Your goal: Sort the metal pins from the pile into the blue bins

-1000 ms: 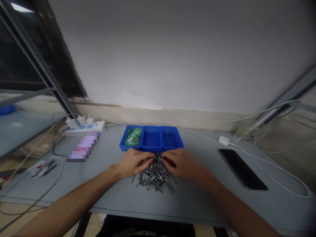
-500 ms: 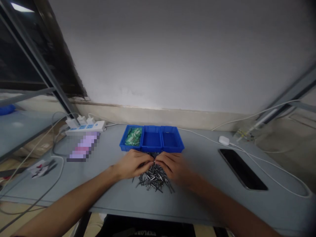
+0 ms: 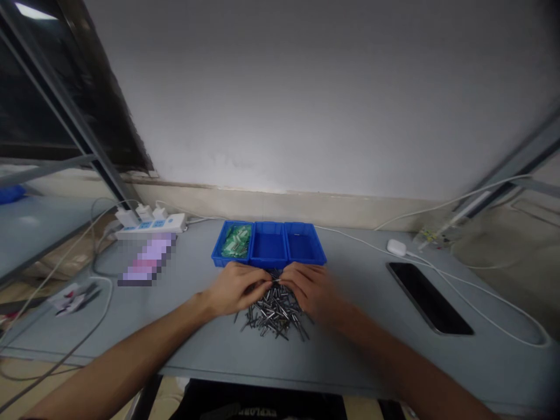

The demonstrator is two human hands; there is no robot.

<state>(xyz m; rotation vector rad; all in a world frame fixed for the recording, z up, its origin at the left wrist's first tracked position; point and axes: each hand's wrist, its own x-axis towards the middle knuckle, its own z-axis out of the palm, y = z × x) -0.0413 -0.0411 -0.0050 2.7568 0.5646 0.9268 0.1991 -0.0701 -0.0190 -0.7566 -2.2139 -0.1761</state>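
A heap of small dark metal pins (image 3: pixel 275 315) lies on the grey table (image 3: pixel 359 344), just in front of three joined blue bins (image 3: pixel 268 245). The left bin holds green parts (image 3: pixel 237 241); the other two look nearly bare. My left hand (image 3: pixel 236 287) and my right hand (image 3: pixel 308 287) rest over the far edge of the heap, fingertips pinched together and meeting at its top. A small metal piece shows between the two pinches.
A black phone (image 3: pixel 429 297) lies at the right with a white charger (image 3: pixel 396 247) and cable behind it. A white power strip (image 3: pixel 151 224) with plugs sits at the back left, cables trailing off. A metal shelf frame (image 3: pixel 65 111) rises at the left.
My right hand slid left from the heap's right side until its fingertips met my left hand's. My left hand barely moved.
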